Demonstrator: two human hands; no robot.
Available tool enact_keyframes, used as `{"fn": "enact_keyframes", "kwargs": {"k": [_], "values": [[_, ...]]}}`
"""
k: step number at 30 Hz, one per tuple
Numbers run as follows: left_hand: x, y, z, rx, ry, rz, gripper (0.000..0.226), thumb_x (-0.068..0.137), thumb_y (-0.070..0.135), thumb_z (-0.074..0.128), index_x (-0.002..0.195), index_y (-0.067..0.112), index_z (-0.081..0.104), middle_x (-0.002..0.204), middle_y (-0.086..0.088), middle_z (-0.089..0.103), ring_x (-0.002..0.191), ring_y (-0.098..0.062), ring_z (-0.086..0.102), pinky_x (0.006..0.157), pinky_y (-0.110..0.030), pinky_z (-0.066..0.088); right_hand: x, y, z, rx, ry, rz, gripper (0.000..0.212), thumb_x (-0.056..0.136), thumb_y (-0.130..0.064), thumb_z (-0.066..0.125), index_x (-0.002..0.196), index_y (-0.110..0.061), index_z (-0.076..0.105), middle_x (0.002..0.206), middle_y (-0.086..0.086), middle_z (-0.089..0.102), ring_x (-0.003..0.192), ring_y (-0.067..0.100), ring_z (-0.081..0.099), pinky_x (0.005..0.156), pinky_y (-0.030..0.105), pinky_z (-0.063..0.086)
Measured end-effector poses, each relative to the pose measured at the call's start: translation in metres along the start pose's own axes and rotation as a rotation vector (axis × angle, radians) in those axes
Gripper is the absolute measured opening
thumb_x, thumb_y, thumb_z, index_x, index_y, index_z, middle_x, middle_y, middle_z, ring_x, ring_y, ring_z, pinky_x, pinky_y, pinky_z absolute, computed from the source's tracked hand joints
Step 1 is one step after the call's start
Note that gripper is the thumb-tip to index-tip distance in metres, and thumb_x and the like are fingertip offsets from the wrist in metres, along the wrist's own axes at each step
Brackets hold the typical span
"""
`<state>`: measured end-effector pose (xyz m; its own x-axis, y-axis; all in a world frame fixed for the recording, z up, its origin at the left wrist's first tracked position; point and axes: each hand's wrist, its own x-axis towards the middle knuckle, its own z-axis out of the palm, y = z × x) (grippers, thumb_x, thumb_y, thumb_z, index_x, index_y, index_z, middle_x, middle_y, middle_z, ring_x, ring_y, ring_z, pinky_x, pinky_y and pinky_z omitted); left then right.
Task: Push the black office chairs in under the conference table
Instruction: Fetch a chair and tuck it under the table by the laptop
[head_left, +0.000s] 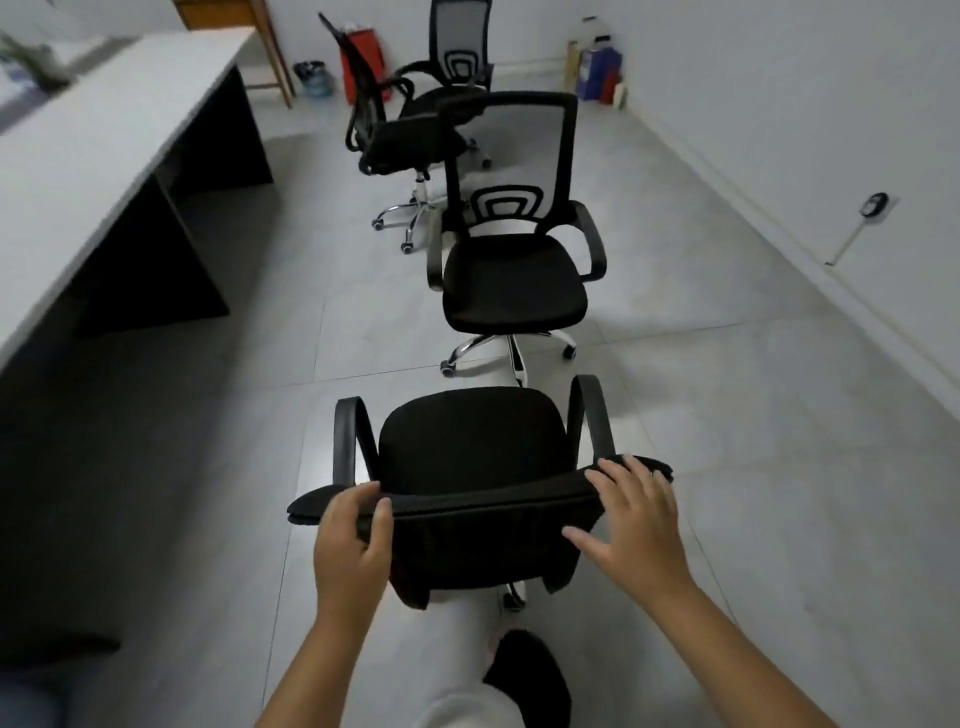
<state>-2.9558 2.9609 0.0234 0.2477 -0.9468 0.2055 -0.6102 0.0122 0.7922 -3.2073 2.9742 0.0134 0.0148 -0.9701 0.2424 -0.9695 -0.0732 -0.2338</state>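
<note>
The nearest black office chair (467, 441) stands right in front of me, its backrest toward me. My left hand (350, 540) grips the left part of the backrest's top edge. Spread fingers of my right hand (631, 519) rest on the right part of that edge, thumb out. A second black chair (514, 280) faces me just beyond it. Farther back stand a third (400, 135) and a fourth chair (457, 67). The grey conference table (93, 135) runs along the left, apart from all the chairs.
Dark panel legs (150, 270) hold up the table. A white wall (779, 104) runs along the right. At the back stand a red container (361, 57), a water jug (314, 78), a blue box (597, 73) and a wooden leg (275, 52). My leg and shoe (524, 670) are below the chair.
</note>
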Motion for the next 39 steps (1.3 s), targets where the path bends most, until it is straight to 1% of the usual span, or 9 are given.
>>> {"fn": "enact_keyframes", "kwargs": {"k": [3,7,9,16,21,25,30,34,39], "values": [[0.017,-0.005,0.017,0.384,-0.209,0.033,0.027,0.09,0.028,0.05,0.094,0.009,0.069,0.09,-0.005,0.07,0.091,-0.027,0.063,0.091,-0.041,0.039,0.026,0.016,0.018,-0.082,-0.043,-0.076,0.046,0.05,-0.049,0.083,0.07,-0.01,0.07,0.067,0.005,0.071,0.067,0.026,0.07,0.076,0.052,0.052],[0.02,-0.011,0.028,0.683,-0.244,0.218,0.076,0.089,0.061,0.008,0.071,0.022,0.071,0.072,0.006,0.073,0.074,-0.021,0.07,0.08,-0.036,0.042,0.042,0.041,0.041,-0.09,0.048,-0.151,0.073,0.083,-0.069,0.026,0.051,-0.012,0.06,0.047,0.0,0.058,0.045,0.019,0.057,0.066,0.036,0.055],[0.022,-0.011,0.033,0.755,-0.255,0.261,0.081,0.086,0.066,0.002,0.069,0.026,0.07,0.07,0.01,0.071,0.071,-0.016,0.07,0.072,-0.034,0.052,0.049,0.055,0.046,-0.065,0.127,-0.207,0.076,0.085,-0.068,0.021,0.05,-0.012,0.058,0.045,0.001,0.054,0.042,0.019,0.053,0.057,0.029,0.051],[0.025,0.005,0.061,0.716,-0.226,0.28,0.081,0.08,0.074,0.006,0.053,0.029,0.068,0.048,0.017,0.06,0.042,-0.001,0.056,0.051,-0.006,0.035,0.102,0.101,0.047,0.026,0.209,-0.42,0.077,0.087,-0.064,0.024,0.052,-0.009,0.064,0.047,0.004,0.06,0.041,0.021,0.057,0.063,0.024,0.03],[-0.008,0.036,0.103,0.7,-0.141,0.137,0.08,0.081,0.074,0.013,0.051,0.023,0.068,0.046,0.012,0.059,0.041,-0.004,0.055,0.044,-0.012,0.041,0.151,0.144,0.052,0.103,0.164,-0.641,0.072,0.091,-0.055,0.024,0.054,-0.009,0.065,0.051,0.004,0.062,0.046,0.022,0.06,0.065,0.025,0.03],[-0.026,0.069,0.153,0.71,-0.005,0.002,0.079,0.085,0.068,0.02,0.057,0.015,0.071,0.05,0.005,0.065,0.043,-0.011,0.06,0.06,-0.022,0.038,0.206,0.171,0.051,0.126,0.082,-0.819,0.076,0.086,-0.064,0.024,0.056,-0.008,0.065,0.053,0.005,0.062,0.047,0.024,0.06,0.065,0.029,0.03],[-0.031,0.097,0.189,0.765,0.109,-0.161,0.082,0.085,0.067,0.016,0.055,0.012,0.069,0.049,0.002,0.066,0.044,-0.011,0.062,0.047,-0.018,0.048,0.261,0.181,0.049,-0.048,-0.067,-1.034,0.047,0.035,-0.049,0.087,0.064,-0.017,0.07,0.06,-0.001,0.067,0.054,0.021,0.065,0.064,0.031,0.048],[-0.029,0.104,0.202,0.805,0.182,-0.22,0.084,0.085,0.068,0.014,0.051,0.014,0.067,0.045,0.004,0.063,0.039,-0.01,0.059,0.044,-0.013,0.045,0.273,0.168,0.056,0.053,-0.13,-1.213,0.043,0.027,-0.04,0.091,0.058,-0.019,0.068,0.053,-0.003,0.064,0.046,0.014,0.06,0.042,0.02,0.049],[-0.016,0.093,0.192,0.884,0.236,-0.219,0.083,0.084,0.069,0.016,0.045,0.012,0.062,0.038,0.003,0.056,0.033,-0.013,0.054,0.041,-0.019,0.042,0.285,0.153,0.064,0.124,-0.145,-1.262,0.04,0.031,-0.035,0.092,0.054,-0.015,0.066,0.052,-0.001,0.064,0.044,0.016,0.06,0.038,0.019,0.047]]}}
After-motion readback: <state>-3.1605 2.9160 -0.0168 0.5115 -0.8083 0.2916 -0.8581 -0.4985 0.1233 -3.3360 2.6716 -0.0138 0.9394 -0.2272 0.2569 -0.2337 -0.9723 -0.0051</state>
